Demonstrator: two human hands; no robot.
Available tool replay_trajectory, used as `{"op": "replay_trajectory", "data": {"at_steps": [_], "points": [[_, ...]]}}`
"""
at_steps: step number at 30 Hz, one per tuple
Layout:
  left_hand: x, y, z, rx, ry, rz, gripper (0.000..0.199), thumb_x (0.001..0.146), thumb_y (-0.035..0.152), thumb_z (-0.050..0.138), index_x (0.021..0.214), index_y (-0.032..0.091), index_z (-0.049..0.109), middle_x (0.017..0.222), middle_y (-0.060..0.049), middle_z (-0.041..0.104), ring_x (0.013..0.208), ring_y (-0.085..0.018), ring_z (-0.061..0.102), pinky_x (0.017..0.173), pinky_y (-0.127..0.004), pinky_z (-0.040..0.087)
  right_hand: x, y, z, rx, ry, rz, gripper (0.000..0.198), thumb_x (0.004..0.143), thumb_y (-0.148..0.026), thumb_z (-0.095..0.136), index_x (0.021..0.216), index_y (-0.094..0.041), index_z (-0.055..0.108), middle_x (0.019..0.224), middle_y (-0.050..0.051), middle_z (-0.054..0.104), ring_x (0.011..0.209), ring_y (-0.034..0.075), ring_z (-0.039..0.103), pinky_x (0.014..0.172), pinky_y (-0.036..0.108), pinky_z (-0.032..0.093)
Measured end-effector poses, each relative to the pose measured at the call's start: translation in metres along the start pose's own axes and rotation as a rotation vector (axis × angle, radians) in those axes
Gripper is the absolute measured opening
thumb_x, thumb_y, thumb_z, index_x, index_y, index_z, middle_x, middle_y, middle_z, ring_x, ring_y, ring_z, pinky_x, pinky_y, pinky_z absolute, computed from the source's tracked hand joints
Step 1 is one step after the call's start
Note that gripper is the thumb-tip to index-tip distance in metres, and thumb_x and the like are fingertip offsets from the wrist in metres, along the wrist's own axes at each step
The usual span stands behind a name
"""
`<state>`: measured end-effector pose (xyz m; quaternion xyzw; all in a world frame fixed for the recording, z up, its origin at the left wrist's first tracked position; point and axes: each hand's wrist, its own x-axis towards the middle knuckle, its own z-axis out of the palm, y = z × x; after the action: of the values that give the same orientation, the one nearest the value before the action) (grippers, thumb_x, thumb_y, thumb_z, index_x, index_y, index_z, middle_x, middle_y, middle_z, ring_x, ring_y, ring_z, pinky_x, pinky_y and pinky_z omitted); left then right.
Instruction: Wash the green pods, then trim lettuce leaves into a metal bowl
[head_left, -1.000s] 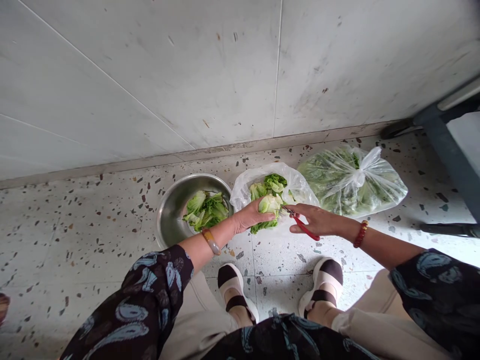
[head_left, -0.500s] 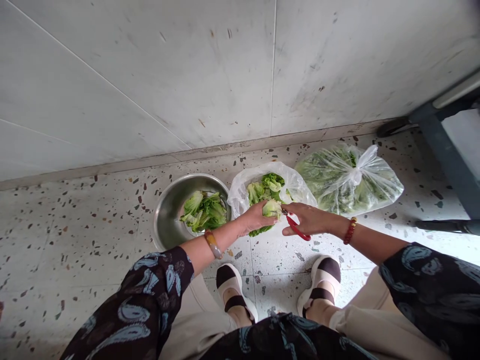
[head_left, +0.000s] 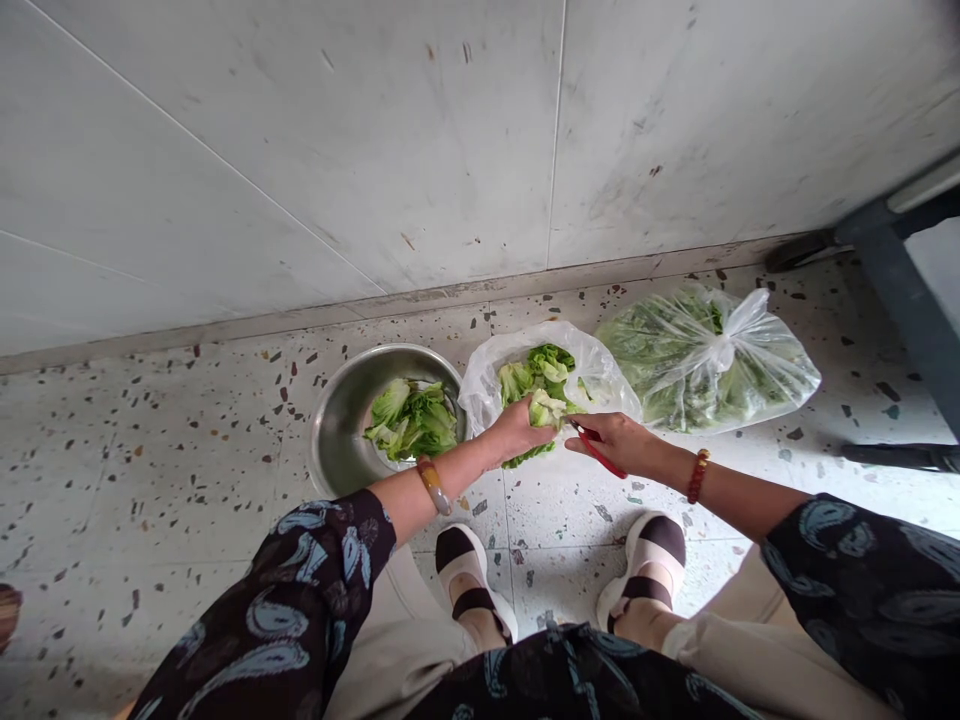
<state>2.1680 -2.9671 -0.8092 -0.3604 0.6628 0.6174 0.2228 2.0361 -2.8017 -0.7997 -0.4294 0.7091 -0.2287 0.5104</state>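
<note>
My left hand (head_left: 519, 436) is closed around a pale green head of lettuce (head_left: 547, 408), held above an open clear plastic bag (head_left: 480, 378). Beneath it, more green lettuce leaves (head_left: 551, 362) show in that bag. My right hand (head_left: 616, 442) grips red-handled scissors (head_left: 602, 458), whose dark tips point left at the cut end of the lettuce. Whether the blades touch it is too small to tell. To the left stands a steel basin (head_left: 337, 410) with loose lettuce leaves (head_left: 412, 420) inside.
A knotted clear bag full of greens (head_left: 705, 370) lies to the right of the open bag. A tiled wall (head_left: 375, 150) rises behind. At the far right stands a dark metal frame (head_left: 907, 310). My two shoes (head_left: 652, 560) rest on the speckled floor (head_left: 187, 480).
The lettuce has turned slightly in my left hand, showing more of its leaves. My right hand with the scissors has shifted a little. The view has moved slightly.
</note>
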Motion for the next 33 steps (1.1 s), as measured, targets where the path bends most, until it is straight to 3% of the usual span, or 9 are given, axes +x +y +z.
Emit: {"op": "replay_trajectory", "data": {"at_steps": [6,10,13,19,25,30,33], "points": [[0.006,-0.008,-0.003,-0.06,-0.04,0.022,0.053,0.068,0.028,0.079,0.116,0.017,0.062,0.106,-0.006,0.072,0.094,-0.018,0.065,0.087,-0.03,0.051,0.0,0.007,-0.003,-0.027,-0.031,0.033,0.049,0.091,-0.056,0.05,0.114,-0.016,0.067,0.071,0.003,0.063,0.063,0.016,0.055,0.062,0.028,0.043],[0.008,-0.011,-0.004,-0.11,-0.048,0.029,0.051,0.07,0.027,0.078,0.117,0.015,0.061,0.107,-0.006,0.072,0.094,-0.017,0.065,0.089,-0.03,0.05,-0.002,0.003,-0.011,0.002,-0.088,0.048,0.053,0.087,-0.058,0.055,0.126,-0.022,0.061,0.097,0.006,0.069,0.085,0.02,0.063,0.076,0.029,0.047],[0.007,-0.009,0.001,-0.049,-0.044,0.012,0.051,0.07,0.028,0.077,0.117,0.016,0.061,0.105,-0.006,0.072,0.093,-0.018,0.065,0.087,-0.03,0.05,0.002,-0.001,-0.012,-0.029,-0.115,0.036,0.053,0.084,-0.06,0.057,0.12,-0.021,0.061,0.104,0.008,0.068,0.093,0.023,0.063,0.079,0.031,0.048],[0.011,-0.005,0.012,0.12,0.023,0.103,0.046,0.061,0.027,0.081,0.103,0.017,0.065,0.098,-0.005,0.071,0.092,-0.023,0.064,0.078,-0.03,0.05,0.017,-0.001,-0.002,-0.051,-0.054,0.073,0.049,0.087,-0.066,0.051,0.098,-0.02,0.062,0.087,0.006,0.067,0.078,0.02,0.061,0.069,0.029,0.045],[0.017,-0.01,0.007,0.208,0.07,0.09,0.051,0.064,0.025,0.077,0.112,0.014,0.063,0.101,-0.008,0.071,0.091,-0.024,0.064,0.081,-0.033,0.051,0.016,0.003,0.003,0.025,0.045,0.086,0.053,0.088,-0.069,0.046,0.075,-0.019,0.058,0.061,0.001,0.058,0.056,0.013,0.05,0.055,0.026,0.039],[0.011,-0.014,-0.011,-0.004,-0.017,0.074,0.069,0.06,0.03,0.085,0.123,0.016,0.061,0.111,-0.008,0.069,0.103,-0.024,0.063,0.092,-0.034,0.049,0.012,0.004,-0.005,0.263,-0.039,0.27,0.052,0.083,-0.069,0.053,0.085,-0.018,0.061,0.058,-0.001,0.056,0.045,0.01,0.047,0.043,0.024,0.038],[0.005,-0.017,-0.022,-0.195,-0.113,0.125,0.074,0.06,0.034,0.087,0.126,0.016,0.059,0.114,-0.009,0.068,0.104,-0.023,0.063,0.095,-0.037,0.048,0.011,0.006,-0.011,0.203,0.015,0.248,0.055,0.082,-0.071,0.053,0.088,-0.017,0.064,0.059,-0.001,0.056,0.048,0.011,0.048,0.045,0.025,0.038]]}}
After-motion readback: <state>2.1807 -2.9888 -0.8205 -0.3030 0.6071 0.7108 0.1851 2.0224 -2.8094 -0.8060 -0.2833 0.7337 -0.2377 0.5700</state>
